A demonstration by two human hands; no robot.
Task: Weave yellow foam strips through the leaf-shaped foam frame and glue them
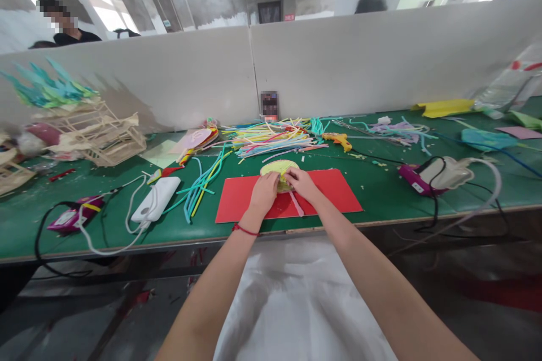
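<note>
The yellow disc (277,168) lies flat on the red sheet (339,192), near the front edge of the green table (381,192). Both hands work at its near rim. The left hand (263,192) curls its fingers over the disc's left side and clamps it down. The right hand (300,182) pinches the rim just beside it, and a pink strip (296,203) trails from under this hand toward the person.

Judged from this posture, the step is a fixing of the strip to the rim:

1. Keep the left hand pressing straight down, so the disc does not slide on the sheet.
2. Hold the strip taut and aligned with the rim (slack is likely to leave a gap).
3. Keep the fingertips close together; a wide pinch may buckle the edge.

The glue gun (337,140) rests well apart, beside the pile of coloured strips (271,140).
</note>
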